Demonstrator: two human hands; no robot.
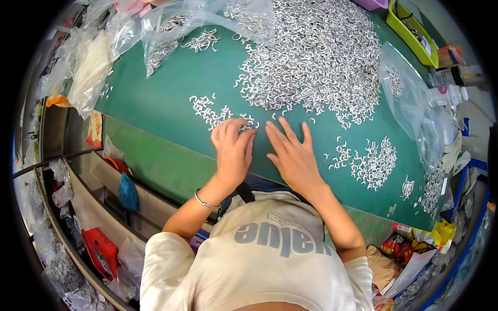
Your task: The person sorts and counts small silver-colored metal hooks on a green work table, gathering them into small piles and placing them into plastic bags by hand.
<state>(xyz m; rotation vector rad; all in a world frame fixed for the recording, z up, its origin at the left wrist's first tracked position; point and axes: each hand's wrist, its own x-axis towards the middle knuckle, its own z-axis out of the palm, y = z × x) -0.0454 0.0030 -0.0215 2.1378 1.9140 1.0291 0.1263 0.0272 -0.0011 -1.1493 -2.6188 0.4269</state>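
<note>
My left hand (232, 147) curls over the near end of a small cluster of silvery, crescent-shaped metal pieces (205, 111). Several of these show between its thumb and bent fingers. Beside it, my right hand (294, 158) reaches out palm down over the green tabletop (155, 111), fingers spread and nothing held. A few loose crescents lie just beyond its fingertips. Past both hands spreads a large heap of the same metal pieces (316, 57). To the right of my right hand is another, smaller pile of crescents (376, 163).
Clear plastic bags (415, 109) lie at the table's right and back left. A yellow-green basket (412, 33) stands at the far right, near white bottles (448, 96). Below the left table edge are an open drawer (129, 207) and a red plastic container (98, 254).
</note>
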